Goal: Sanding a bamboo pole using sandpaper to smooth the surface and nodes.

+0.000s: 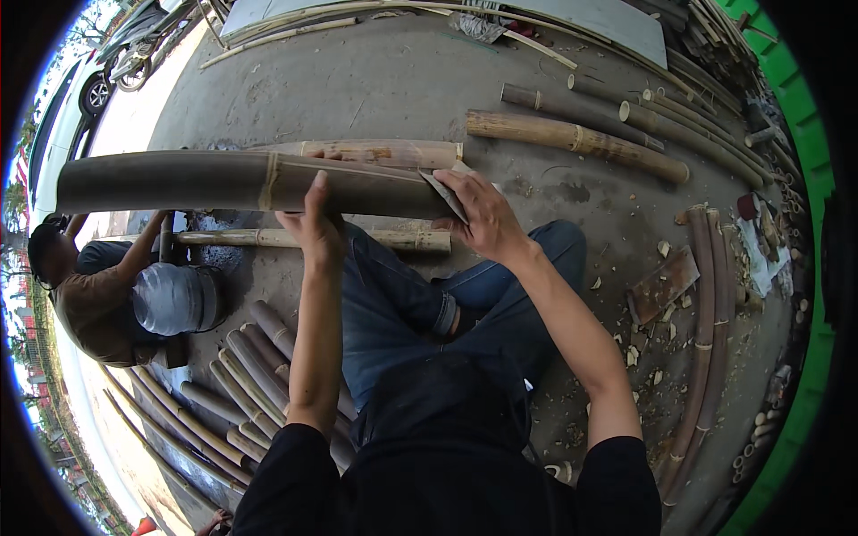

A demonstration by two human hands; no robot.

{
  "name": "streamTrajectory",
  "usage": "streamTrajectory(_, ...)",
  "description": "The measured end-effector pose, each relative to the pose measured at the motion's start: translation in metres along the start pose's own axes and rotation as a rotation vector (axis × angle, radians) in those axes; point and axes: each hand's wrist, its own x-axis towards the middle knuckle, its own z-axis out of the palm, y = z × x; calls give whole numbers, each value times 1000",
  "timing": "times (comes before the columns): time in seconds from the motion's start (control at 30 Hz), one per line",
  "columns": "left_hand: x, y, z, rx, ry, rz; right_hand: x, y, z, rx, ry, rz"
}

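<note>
A thick, dark brown bamboo pole [170,181] lies level across in front of me, above my crossed legs. My left hand [315,219] grips it near its middle, just right of a pale joint ring, with the thumb on the near side and fingers over the far side. At the pole's right end, my right hand [487,214] is closed around a folded grey sheet [444,195] that looks like sandpaper. The sheet presses against the pole's end. Behind and below the held pole lie two lighter bamboo poles, one far [393,154] and one near [268,238].
On the left a co-worker [98,295] sits beside a clear plastic water jug [177,299]. Several bamboo poles [259,344] lie at lower left, more [581,143] at upper right. A rusty metal plate [663,284] and wood chips lie right, near two long dark poles [702,330].
</note>
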Motion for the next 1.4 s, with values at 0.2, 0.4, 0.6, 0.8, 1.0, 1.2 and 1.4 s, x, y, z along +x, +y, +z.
streamTrajectory(0.2, 33, 202, -85, 437, 338, 387, -40, 38, -27, 32, 348, 429)
streamTrajectory(0.4, -25, 326, -215, 771, 585, 256, -108, 84, 26, 598, 752, 984)
streamTrajectory(0.6, -144, 286, -283, 1431, 676, -144, -128, 106, 49, 582, 613, 1018)
streamTrajectory(0.8, -245, 183, -309, 1935, 620, -709, -109, 149, 44, 493, 450, 1166)
streamTrajectory(1.0, -260, 151, -297, 2271, 449, -929, -108, 179, 48, 269, 390, 1132)
streamTrajectory(1.2, -267, 132, -307, 2225, 189, -819, -92, 225, 42, -124, 125, 1205)
streamTrajectory(1.4, -295, 102, -305, 2150, 63, -739, -35, 282, 35, -455, -252, 824)
